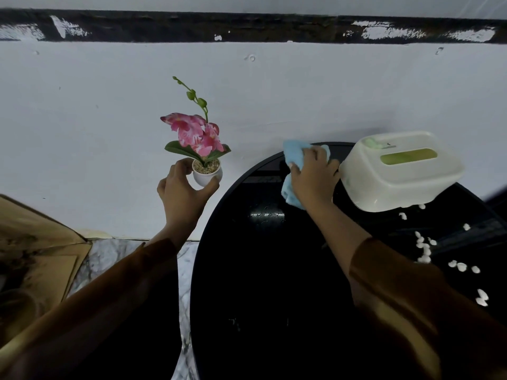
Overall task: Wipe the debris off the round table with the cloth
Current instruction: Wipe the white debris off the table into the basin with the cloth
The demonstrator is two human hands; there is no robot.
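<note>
**Kid:** What are your hands doing?

**Me:** My right hand [312, 176] is pressed flat on the cloth [293, 160], pinning it to the far side of the desk [263, 270]. My fingers are bunched on it. My left hand [181, 187] holds the flower pot [206, 175] up in the air, off to the side of the desk. That grip is wrapped around the pot, thumb on one side, fingers on the other.

**Kid:** Where is the mess?

**Me:** The white bits [424, 249] lie on the right side of the desk, near the edge. The cloth is well apart from them. None of them look wiped off yet.

**Kid:** What could go wrong?

**Me:** The box [400, 171] sits just beside my right hand, and some bits are right by its bottom. If I sweep that way I think I could bump the box or push bits under it.

**Kid:** Anything else?

**Me:** The bits look light. A fast wipe might scatter them all over the floor. And the pot is over the floor, not the desk. If my left grip slips while I look at the cloth, it could fall and crack.
</note>
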